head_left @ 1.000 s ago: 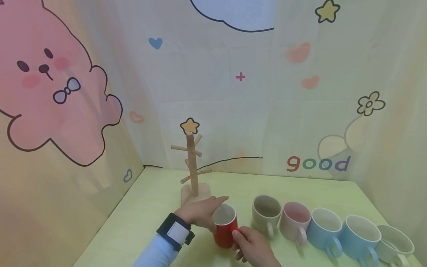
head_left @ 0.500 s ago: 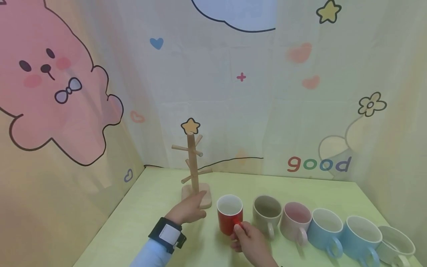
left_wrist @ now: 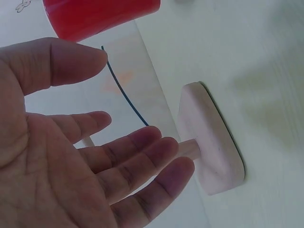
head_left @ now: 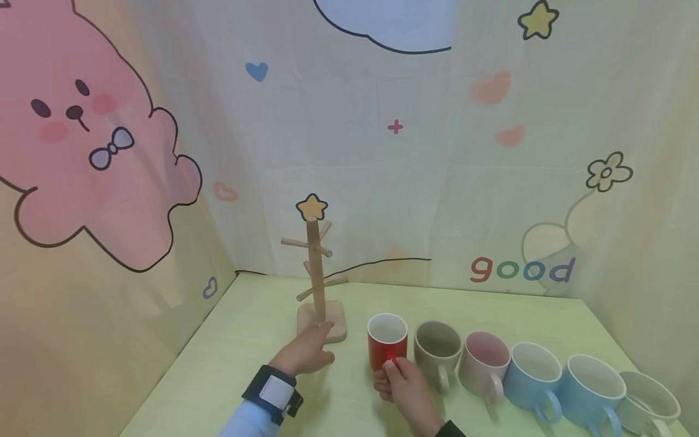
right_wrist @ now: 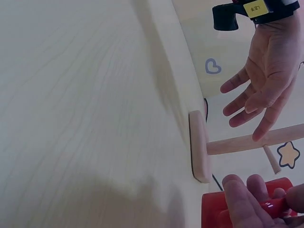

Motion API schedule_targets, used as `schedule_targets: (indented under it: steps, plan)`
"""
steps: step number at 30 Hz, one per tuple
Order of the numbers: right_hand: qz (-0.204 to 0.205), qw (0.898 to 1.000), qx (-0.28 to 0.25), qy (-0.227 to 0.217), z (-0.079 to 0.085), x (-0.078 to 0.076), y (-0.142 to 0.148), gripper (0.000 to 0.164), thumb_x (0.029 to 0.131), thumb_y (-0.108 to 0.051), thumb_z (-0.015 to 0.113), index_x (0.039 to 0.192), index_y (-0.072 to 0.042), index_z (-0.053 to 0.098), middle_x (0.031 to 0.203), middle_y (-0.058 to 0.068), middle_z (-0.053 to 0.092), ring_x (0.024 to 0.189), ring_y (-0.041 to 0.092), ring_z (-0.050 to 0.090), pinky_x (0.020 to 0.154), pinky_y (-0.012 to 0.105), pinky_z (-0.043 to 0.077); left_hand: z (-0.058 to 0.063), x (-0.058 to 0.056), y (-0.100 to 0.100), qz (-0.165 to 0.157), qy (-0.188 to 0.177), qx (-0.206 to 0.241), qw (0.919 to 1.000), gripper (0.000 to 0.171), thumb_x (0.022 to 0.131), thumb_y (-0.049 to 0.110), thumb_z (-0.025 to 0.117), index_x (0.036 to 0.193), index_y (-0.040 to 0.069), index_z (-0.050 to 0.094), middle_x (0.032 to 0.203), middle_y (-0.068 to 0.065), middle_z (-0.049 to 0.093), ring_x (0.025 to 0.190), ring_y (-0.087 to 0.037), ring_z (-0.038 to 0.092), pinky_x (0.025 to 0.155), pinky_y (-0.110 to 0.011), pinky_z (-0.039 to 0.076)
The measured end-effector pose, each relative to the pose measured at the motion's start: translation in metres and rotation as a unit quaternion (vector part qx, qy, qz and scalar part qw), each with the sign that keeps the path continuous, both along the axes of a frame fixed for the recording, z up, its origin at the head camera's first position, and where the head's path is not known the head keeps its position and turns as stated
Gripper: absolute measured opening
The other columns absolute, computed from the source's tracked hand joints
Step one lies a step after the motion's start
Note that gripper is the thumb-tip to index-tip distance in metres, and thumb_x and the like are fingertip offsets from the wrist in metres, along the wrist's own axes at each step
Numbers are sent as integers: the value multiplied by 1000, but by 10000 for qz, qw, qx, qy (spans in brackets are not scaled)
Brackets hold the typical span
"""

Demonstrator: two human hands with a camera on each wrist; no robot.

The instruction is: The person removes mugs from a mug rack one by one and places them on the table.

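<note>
My right hand [head_left: 411, 388] pinches the handle of a red mug [head_left: 377, 347] with a white inside; the mug is upright, beside a grey-brown mug [head_left: 425, 355]. In the right wrist view, thumb and fingers close round the red handle [right_wrist: 274, 207]. My left hand [head_left: 306, 351] holds nothing, its fingers loosely bent in front of the wooden mug tree [head_left: 315, 273]. From the left wrist, the palm [left_wrist: 52, 166] faces the camera, and the tree's square base [left_wrist: 209, 142] shows past the fingertips. The tree's pegs carry no mugs.
Right of the grey-brown mug stand a pink mug [head_left: 483, 370], two light blue mugs [head_left: 526, 379] and a pale mug [head_left: 636, 397], handles toward me. A printed curtain [head_left: 349, 121] hangs behind the pale green table [head_left: 229, 364].
My left hand has let go of the red mug and moved left toward the mug tree's base. The right hand has shifted the mug right and away from me, toward the grey-brown one.
</note>
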State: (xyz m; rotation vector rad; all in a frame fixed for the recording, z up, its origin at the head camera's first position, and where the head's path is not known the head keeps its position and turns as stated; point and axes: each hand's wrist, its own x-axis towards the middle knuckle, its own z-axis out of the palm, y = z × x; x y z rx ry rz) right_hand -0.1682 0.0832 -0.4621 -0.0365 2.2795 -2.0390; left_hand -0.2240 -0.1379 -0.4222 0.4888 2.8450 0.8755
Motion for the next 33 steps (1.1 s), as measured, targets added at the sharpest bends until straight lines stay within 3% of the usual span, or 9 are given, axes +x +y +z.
schedule_targets:
  steps: [8, 16, 21, 26, 33]
  plan:
    - [-140, 9997, -210, 21, -10, -8, -6, 27, 106, -10, 39, 113, 15, 49, 104, 28, 65, 97, 40, 68, 79, 44, 58, -7, 1, -1, -61, -19, -163, 9998, 63, 87, 11, 65, 144, -4, 44, 143, -28, 47, 134, -43, 42, 107, -58, 36]
    - [-245, 9984, -291, -411, -21, -13, -9, 28, 107, -10, 40, 119, 15, 48, 113, 31, 62, 98, 36, 67, 85, 45, 56, -10, 2, 0, -170, 41, -238, 9996, 61, 86, 11, 64, 142, -5, 45, 139, -28, 49, 128, -41, 48, 104, -57, 39]
    - [19, 9988, -71, -490, -26, -14, -6, 27, 106, -9, 41, 118, 12, 52, 117, 30, 60, 96, 30, 66, 85, 44, 56, -11, 2, 0, -132, 1, -287, 9995, 61, 86, 13, 64, 142, -3, 46, 138, -27, 50, 123, -38, 51, 102, -56, 42]
    - [248, 9989, 136, -370, -26, -12, -1, 29, 105, -10, 45, 119, 13, 52, 102, 21, 62, 88, 25, 64, 78, 43, 56, -11, 1, 1, -103, -63, -273, 9996, 61, 86, 13, 64, 142, -3, 46, 139, -26, 50, 127, -39, 49, 104, -58, 39]
    - [330, 9976, 595, -133, -21, -6, 1, 39, 100, -16, 56, 126, 13, 52, 103, 20, 63, 90, 29, 64, 75, 44, 56, -7, -1, 2, -37, -43, -196, 9998, 60, 91, 19, 68, 143, -2, 46, 141, -27, 48, 131, -43, 45, 105, -60, 37]
